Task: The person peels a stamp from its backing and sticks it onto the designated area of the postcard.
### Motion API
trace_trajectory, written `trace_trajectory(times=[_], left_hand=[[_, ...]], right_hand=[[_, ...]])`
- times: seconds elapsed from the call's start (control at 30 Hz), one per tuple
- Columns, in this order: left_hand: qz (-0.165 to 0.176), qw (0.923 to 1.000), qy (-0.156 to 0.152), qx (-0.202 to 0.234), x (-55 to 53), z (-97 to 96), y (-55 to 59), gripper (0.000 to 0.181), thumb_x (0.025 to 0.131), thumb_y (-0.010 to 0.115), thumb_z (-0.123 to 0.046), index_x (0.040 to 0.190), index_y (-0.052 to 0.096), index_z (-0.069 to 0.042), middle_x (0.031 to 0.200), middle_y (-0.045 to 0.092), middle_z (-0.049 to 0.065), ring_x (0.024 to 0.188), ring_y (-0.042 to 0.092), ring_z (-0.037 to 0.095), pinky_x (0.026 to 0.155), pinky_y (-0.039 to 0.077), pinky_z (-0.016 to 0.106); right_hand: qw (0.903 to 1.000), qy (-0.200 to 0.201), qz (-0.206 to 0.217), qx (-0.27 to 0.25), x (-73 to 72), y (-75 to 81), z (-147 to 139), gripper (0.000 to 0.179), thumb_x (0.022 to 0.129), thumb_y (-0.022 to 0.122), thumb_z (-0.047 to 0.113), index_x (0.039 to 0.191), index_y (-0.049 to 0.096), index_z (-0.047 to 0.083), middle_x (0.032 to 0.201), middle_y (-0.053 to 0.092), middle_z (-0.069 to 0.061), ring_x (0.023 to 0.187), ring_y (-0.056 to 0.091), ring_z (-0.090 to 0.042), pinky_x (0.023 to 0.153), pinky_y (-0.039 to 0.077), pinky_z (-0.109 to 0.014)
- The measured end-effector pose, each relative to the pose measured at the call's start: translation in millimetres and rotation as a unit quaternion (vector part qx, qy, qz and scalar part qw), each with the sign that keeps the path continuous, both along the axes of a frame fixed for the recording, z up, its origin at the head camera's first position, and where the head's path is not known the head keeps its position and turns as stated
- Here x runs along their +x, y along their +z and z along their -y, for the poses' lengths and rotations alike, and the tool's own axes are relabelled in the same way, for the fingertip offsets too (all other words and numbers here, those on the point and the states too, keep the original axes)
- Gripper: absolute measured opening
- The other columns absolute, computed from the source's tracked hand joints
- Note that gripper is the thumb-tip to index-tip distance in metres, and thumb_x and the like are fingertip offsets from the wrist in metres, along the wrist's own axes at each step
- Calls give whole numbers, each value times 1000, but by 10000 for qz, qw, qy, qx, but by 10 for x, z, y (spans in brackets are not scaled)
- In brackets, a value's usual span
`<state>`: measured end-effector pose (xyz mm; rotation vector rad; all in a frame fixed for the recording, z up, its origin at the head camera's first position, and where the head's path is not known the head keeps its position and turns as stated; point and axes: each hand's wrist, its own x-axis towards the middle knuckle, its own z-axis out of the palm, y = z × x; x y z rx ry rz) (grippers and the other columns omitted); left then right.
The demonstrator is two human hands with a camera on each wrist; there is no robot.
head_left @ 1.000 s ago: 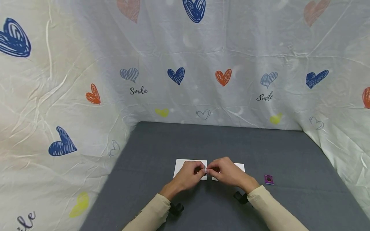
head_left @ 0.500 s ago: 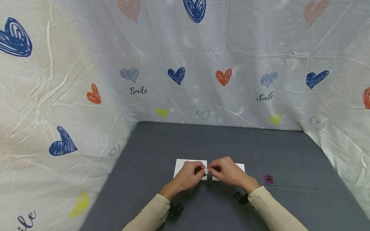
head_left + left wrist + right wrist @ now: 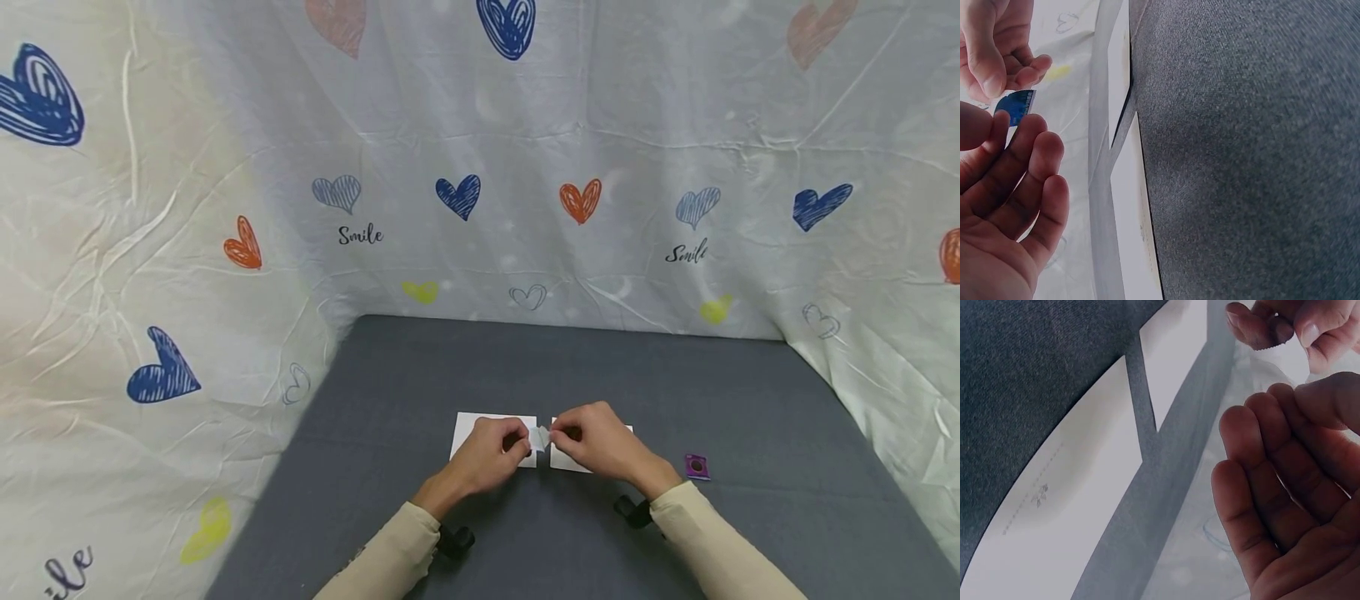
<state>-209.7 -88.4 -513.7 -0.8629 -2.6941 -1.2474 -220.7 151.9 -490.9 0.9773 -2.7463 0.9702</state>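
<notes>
Between my two hands in the head view is a small pale packet (image 3: 540, 438). Seen from the left wrist, the packet (image 3: 1019, 106) has a blue printed face; the right wrist view shows its white side (image 3: 1291, 359) with a serrated edge. My left hand (image 3: 487, 454) pinches one end with thumb and index finger. The thumb and fingertip of my right hand (image 3: 600, 442) pinch the opposite end. Below the hands lie two white cards, the left card (image 3: 467, 429) and the right card (image 3: 564, 462), with a narrow gap between them. The fingers hide parts of the packet.
A small purple packet (image 3: 697, 467) with a dark round mark lies right of the right hand on the grey table cloth (image 3: 600, 367). Behind and left hangs a white curtain (image 3: 510, 250) printed with hearts. A dark wrist device (image 3: 455, 542) sits under each wrist.
My right hand has moved slightly right and up, away from the left hand. The gap between the hands has widened, and more of the packet shows. The left hand stays nearly still.
</notes>
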Motion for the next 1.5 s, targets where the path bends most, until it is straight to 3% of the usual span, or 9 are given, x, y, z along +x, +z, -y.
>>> trace_trajectory(times=[0.33, 0.83, 1.17, 1.5], left_hand=[[12, 9999, 59, 157, -8, 29, -6, 14, 96, 66, -5, 85, 72, -11, 71, 61, -7, 65, 50, 1, 63, 43, 21], [-16, 9998, 177, 68, 8, 76, -29, 14, 96, 65, -6, 85, 71, -13, 72, 61, -8, 66, 50, 1, 64, 44, 21], [157, 9996, 250, 30, 23, 94, -23, 15, 98, 65, -8, 87, 71, -15, 73, 59, -11, 67, 50, 2, 65, 45, 22], [120, 9996, 265, -9, 17, 108, -30, 14, 98, 65, -8, 88, 72, -14, 72, 58, -11, 66, 49, 2, 64, 44, 22]], right_hand=[[9992, -355, 165, -80, -7, 32, -133, 14, 101, 73, 12, 96, 86, 16, 85, 77, 12, 69, 61, 3, 68, 54, -24], [9972, -612, 422, -19, 11, 94, -480, 15, 104, 72, 14, 100, 85, 16, 90, 80, 4, 71, 62, 1, 69, 54, -26], [9952, -871, 389, 210, 1, 167, -766, 14, 106, 72, 16, 100, 84, 16, 87, 77, 6, 69, 58, -2, 67, 51, -26], [9919, -1136, 424, 369, 62, 194, -1019, 13, 106, 72, 16, 100, 84, 15, 83, 73, 9, 66, 54, -3, 65, 47, -26]])
